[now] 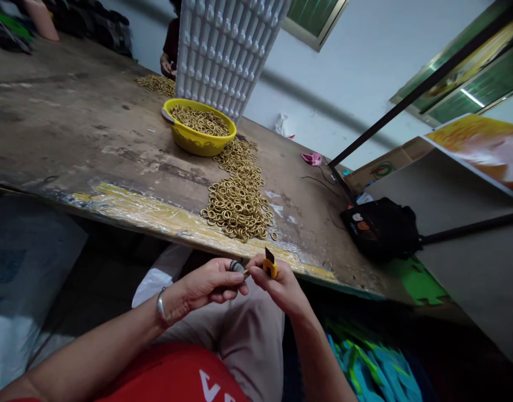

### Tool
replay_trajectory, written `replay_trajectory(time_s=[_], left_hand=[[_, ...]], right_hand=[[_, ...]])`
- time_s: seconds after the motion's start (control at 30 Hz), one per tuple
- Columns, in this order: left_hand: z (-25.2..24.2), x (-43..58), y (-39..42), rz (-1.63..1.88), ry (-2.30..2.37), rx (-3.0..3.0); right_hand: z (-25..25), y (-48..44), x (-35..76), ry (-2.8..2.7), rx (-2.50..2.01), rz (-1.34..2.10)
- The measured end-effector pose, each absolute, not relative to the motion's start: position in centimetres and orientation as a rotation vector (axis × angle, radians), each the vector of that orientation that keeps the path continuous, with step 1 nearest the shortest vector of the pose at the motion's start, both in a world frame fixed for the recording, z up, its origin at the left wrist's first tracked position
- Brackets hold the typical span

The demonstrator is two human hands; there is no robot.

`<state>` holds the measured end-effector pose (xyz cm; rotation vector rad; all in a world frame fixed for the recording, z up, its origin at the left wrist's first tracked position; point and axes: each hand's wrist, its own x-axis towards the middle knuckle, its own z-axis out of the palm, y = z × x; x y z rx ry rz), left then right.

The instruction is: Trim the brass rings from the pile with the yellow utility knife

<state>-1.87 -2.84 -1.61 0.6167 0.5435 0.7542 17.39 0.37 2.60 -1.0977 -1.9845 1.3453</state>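
Observation:
My left hand [208,283], with a metal bangle on the wrist, is closed in a pinch around a small dark ring [236,266] just below the table's near edge. My right hand [278,283] is closed on a small yellow and black utility knife [269,264], its tip touching the ring. Both hands meet above my lap. A heap of brass rings [238,198] lies on the worn wooden table [84,134] just beyond my hands, trailing back to a yellow bowl [198,139] filled with more rings.
A white moulded tray [225,47] stands upright behind the bowl. Another person's hand [168,66] works by a second ring pile [156,84] at the far side. A black bag [380,226] sits at the right table end, a pink item [312,158] nearby.

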Motion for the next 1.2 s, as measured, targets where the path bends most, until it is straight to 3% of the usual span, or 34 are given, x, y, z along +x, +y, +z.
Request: replay_trajectory(time_s=[0.63, 1.03, 1.2], left_hand=[[-2.0, -1.0, -3.5, 0.922, 0.716, 0.85], [-1.9, -0.5, -3.8, 1.035, 0.801, 0.95], [-1.8, -0.5, -3.7, 1.086, 0.846, 1.097]], right_hand=[[1.7, -1.8, 17.0, -1.737, -1.282, 1.315], [1.2, -3.7, 17.3, -2.35, -1.554, 0.293], [0.6, -3.6, 16.8, -2.371, -1.569, 0.167]])
